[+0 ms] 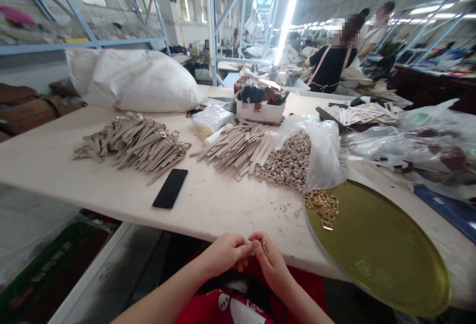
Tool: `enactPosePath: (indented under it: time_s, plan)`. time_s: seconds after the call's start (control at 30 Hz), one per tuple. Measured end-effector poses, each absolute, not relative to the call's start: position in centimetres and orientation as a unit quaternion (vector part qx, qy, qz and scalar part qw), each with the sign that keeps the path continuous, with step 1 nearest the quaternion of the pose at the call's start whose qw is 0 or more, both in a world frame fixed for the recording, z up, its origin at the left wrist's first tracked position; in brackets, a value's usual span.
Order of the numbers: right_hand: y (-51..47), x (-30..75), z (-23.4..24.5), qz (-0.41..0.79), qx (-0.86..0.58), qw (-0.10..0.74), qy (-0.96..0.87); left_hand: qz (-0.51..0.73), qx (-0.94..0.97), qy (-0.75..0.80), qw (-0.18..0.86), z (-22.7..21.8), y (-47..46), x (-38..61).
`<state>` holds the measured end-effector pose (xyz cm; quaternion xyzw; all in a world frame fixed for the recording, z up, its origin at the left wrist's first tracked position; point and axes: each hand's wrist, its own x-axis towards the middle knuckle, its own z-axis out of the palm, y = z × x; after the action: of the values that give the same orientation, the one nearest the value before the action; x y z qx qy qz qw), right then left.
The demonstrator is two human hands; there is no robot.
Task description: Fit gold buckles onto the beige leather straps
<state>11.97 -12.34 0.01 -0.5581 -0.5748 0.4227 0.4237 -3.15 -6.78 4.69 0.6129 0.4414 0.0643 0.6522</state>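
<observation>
My left hand [229, 253] and my right hand [270, 260] meet at the table's front edge, above my lap. Both are closed, thumbs against the fingers. A gold buckle [264, 247] shows between the fingers of my right hand. Something small and pale is pinched where the fingertips meet; most of it is hidden, so I cannot make out what it is. Beyond the hands lie a heap of small beige loops [288, 163] spilling from a clear plastic bag [325, 153], and a pile of beige straps [238, 148]. More gold buckles [323, 206] rest on a round golden tray [379, 244].
Beige straps with buckles [134, 143] are heaped at the left, near a black phone [170, 189]. A white sack [134, 81] and a filled white box [260, 111] stand at the back of the table [223, 200]. Two people work farther off at the right.
</observation>
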Motion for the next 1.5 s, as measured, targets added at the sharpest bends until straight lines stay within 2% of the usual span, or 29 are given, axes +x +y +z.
enactPosePath:
  time_s: [0.1, 0.2, 0.3, 0.43, 0.6, 0.7, 0.9, 1.0, 1.13, 1.2, 1.3, 1.5]
  plan:
    - [-11.0, 12.1, -0.4, 0.418, -0.559, 0.435, -0.569, 0.064, 0.629, 0.429, 0.646, 4.5, -5.6, -2.5]
    - [-8.4, 12.6, -0.8, 0.392, -0.575, 0.412, -0.588, 0.053, 0.702, 0.438, 0.559, 4.0, -3.5, -2.1]
    - [-5.0, 13.2, -1.1, 0.282, -0.609, 0.373, -0.64, 0.065, 0.771, 0.463, 0.433, 3.4, -0.7, -2.0]
    - [-2.2, 13.8, -1.6, 0.176, -0.633, 0.355, -0.665, 0.129, 0.793, 0.49, 0.339, 4.4, 5.3, -1.8]
    - [-1.6, 14.6, -2.2, 0.232, -0.633, 0.404, -0.618, 0.253, 0.754, 0.564, 0.222, 6.7, 15.5, -0.3]
    - [-1.6, 14.9, -2.2, 0.258, -0.619, 0.435, -0.601, 0.282, 0.729, 0.589, 0.207, 7.2, 18.9, 0.4]
    - [-1.5, 15.0, -2.6, 0.26, -0.609, 0.461, -0.591, 0.388, 0.694, 0.571, 0.201, 10.1, 15.3, -2.0]
    - [-1.7, 15.1, -2.7, 0.263, -0.619, 0.506, -0.54, 0.444, 0.643, 0.554, 0.287, 11.8, 10.3, -3.9]
    - [-3.2, 15.0, -0.2, 0.302, -0.587, 0.576, -0.483, 0.483, 0.48, 0.504, 0.53, 11.9, 4.1, -4.9]
    - [-4.6, 14.7, 1.8, 0.359, -0.564, 0.556, -0.494, 0.471, 0.417, 0.494, 0.6, 11.1, 1.9, -4.9]
    - [-6.9, 14.3, 4.0, 0.447, -0.561, 0.475, -0.51, 0.464, 0.349, 0.489, 0.651, 9.7, -0.2, -4.8]
    - [-10.5, 14.6, 3.7, 0.489, -0.595, 0.429, -0.472, 0.429, 0.301, 0.473, 0.708, 8.2, -3.0, -4.6]
